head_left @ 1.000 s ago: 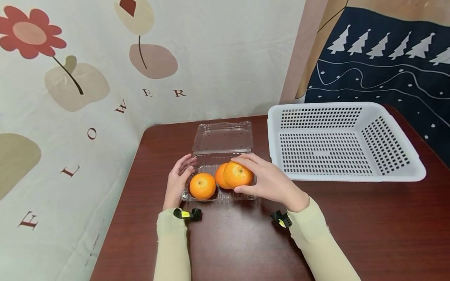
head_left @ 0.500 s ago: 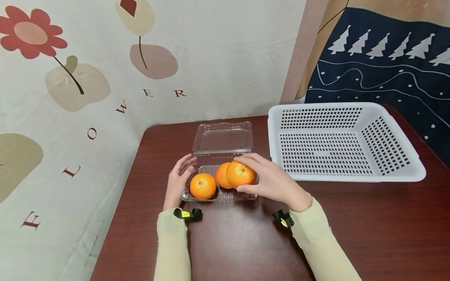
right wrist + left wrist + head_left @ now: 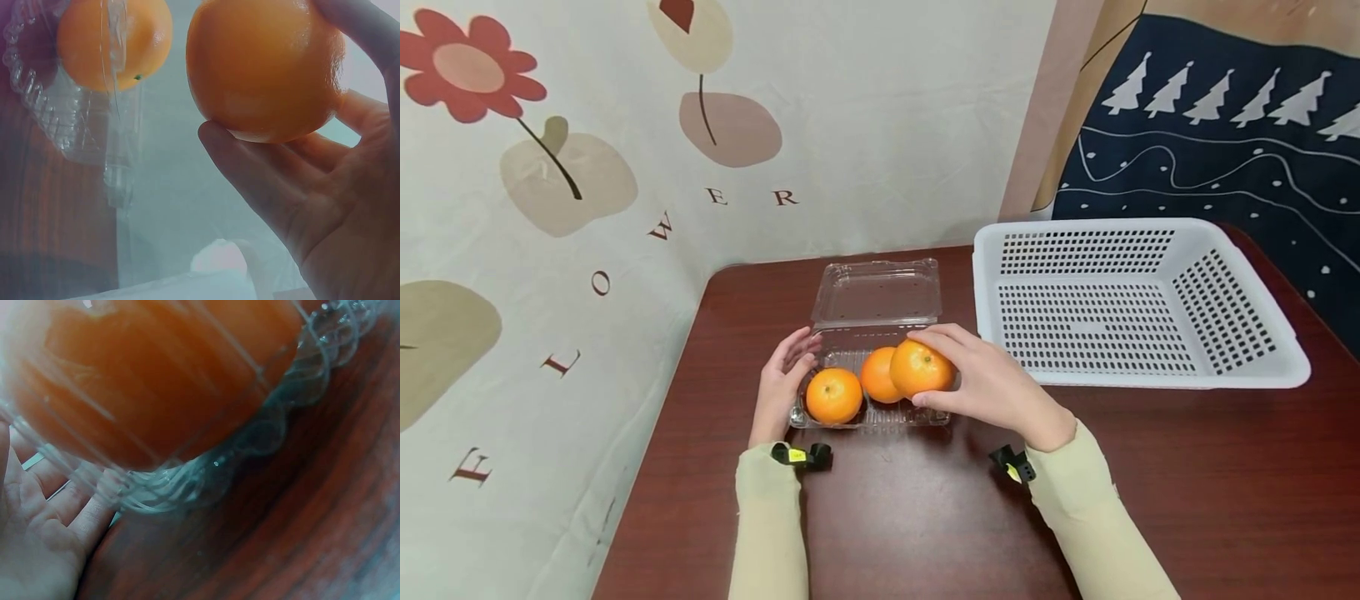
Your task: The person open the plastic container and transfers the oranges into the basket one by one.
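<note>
My right hand grips an orange between thumb and fingers, over the right part of a clear plastic clamshell box. In the right wrist view, this orange is lifted apart from the box. Two more oranges sit in the box: one at the left and one near the middle, partly hidden behind the held one. At the box's left side, my left hand touches the wall with relaxed fingers. The left wrist view shows an orange through the clear plastic, beside the fingers.
The clamshell's lid lies folded back behind the box. To the right stands a white perforated plastic basket on the dark red wooden table. A printed cloth hangs behind the table.
My right hand has shifted slightly to the right with its orange, uncovering more of the middle orange. The left hand stays in place beside the box.
</note>
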The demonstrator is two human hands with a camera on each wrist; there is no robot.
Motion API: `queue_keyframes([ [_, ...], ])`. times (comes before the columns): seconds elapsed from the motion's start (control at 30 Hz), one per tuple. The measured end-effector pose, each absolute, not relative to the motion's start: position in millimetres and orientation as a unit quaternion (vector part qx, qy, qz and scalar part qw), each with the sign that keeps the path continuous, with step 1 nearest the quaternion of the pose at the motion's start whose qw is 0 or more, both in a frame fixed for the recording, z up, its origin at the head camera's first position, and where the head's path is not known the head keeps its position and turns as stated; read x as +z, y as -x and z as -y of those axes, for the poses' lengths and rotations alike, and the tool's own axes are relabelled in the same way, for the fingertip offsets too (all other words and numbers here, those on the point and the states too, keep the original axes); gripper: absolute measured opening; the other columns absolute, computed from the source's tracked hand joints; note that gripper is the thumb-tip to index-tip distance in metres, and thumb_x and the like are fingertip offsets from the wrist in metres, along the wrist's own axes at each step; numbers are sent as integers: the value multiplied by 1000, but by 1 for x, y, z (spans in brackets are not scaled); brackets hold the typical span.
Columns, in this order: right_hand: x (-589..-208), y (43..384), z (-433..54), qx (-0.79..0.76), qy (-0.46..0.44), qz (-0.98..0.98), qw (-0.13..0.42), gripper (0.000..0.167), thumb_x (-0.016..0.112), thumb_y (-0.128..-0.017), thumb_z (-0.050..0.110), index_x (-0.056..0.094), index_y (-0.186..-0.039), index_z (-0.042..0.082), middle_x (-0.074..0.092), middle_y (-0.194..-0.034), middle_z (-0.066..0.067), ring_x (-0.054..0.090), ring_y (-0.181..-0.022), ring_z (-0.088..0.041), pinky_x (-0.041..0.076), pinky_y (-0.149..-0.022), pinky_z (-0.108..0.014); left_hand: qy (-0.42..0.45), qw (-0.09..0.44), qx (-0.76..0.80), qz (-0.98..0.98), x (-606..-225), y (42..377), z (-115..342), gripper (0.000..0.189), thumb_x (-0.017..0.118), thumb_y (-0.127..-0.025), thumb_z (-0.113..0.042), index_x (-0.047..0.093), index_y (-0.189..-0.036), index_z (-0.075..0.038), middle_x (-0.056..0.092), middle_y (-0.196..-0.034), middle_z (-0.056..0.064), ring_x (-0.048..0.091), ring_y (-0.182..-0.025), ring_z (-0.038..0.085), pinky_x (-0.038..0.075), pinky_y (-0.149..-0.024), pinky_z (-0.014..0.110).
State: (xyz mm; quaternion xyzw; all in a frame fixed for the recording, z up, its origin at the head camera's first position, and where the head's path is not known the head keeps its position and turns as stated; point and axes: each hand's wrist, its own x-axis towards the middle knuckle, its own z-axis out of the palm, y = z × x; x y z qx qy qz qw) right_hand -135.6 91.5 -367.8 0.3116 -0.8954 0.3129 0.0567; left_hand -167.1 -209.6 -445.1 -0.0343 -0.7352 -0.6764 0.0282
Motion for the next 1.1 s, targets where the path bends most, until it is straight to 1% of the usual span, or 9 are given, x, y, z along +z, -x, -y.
queue_keyframes([
  [0.17, -367, 137, -95, 304, -315, 897, 57, 69, 61, -71, 59, 45, -130, 27, 46, -120, 7, 51, -97, -9, 48, -78, -30, 36, 27, -674, 737, -445, 168, 209, 44, 51, -90, -8, 40, -133, -9, 49, -127, 12, 46, -115, 22, 43, -88, 22],
  [0.33, -364, 137, -98, 294, -313, 901, 61, 71, 56, -71, 65, 47, -129, 26, 46, -119, 7, 52, -94, -9, 48, -76, -29, 33, 28, -676, 736, -445, 168, 209, 44, 51, -90, -7, 40, -133, -8, 50, -126, 12, 47, -115, 22, 43, -89, 24],
  [0.4, -362, 138, -99, 295, -311, 902, 59, 72, 57, -70, 65, 47, -129, 25, 46, -119, 7, 52, -94, -10, 48, -76, -30, 33, 28, -676, 735, -446, 169, 210, 44, 51, -90, -7, 40, -133, -8, 50, -127, 12, 47, -115, 22, 43, -89, 24],
  [0.5, -359, 139, -100, 299, -303, 903, 51, 70, 63, -70, 59, 47, -128, 24, 46, -119, 6, 52, -93, -11, 48, -77, -31, 36, 29, -676, 735, -446, 169, 210, 44, 51, -90, -7, 40, -133, -8, 50, -127, 12, 46, -115, 22, 43, -88, 24],
  [0.6, -358, 140, -101, 295, -295, 908, 42, 70, 63, -70, 59, 46, -129, 24, 46, -118, 6, 51, -93, -11, 47, -77, -31, 38, 28, -677, 735, -446, 169, 211, 44, 52, -90, -8, 40, -133, -8, 50, -127, 12, 46, -115, 23, 43, -88, 22],
  [0.73, -356, 141, -104, 281, -287, 915, 38, 73, 56, -70, 66, 45, -129, 26, 46, -118, 6, 51, -92, -11, 47, -76, -30, 38, 26, -675, 737, -445, 168, 211, 44, 52, -90, -9, 40, -133, -8, 49, -127, 12, 45, -116, 23, 43, -88, 22],
  [0.87, -354, 142, -105, 271, -283, 919, 40, 74, 53, -69, 69, 45, -130, 27, 46, -117, 7, 51, -90, -11, 47, -73, -30, 35, 21, -672, 739, -444, 167, 211, 45, 52, -90, -10, 39, -133, -8, 49, -127, 11, 45, -116, 23, 42, -89, 22],
  [0.97, -352, 141, -105, 271, -282, 920, 37, 72, 59, -70, 63, 44, -130, 26, 46, -116, 6, 52, -87, -11, 47, -72, -29, 31, 18, -672, 739, -443, 167, 211, 45, 51, -90, -9, 39, -134, -9, 49, -127, 10, 45, -117, 22, 42, -89, 22],
  [1.1, -350, 140, -105, 274, -276, 921, 30, 71, 61, -70, 61, 45, -129, 26, 46, -116, 7, 52, -86, -10, 47, -71, -28, 29, 18, -674, 738, -443, 166, 211, 45, 51, -90, -9, 40, -133, -10, 50, -127, 9, 45, -116, 22, 42, -89, 22],
])
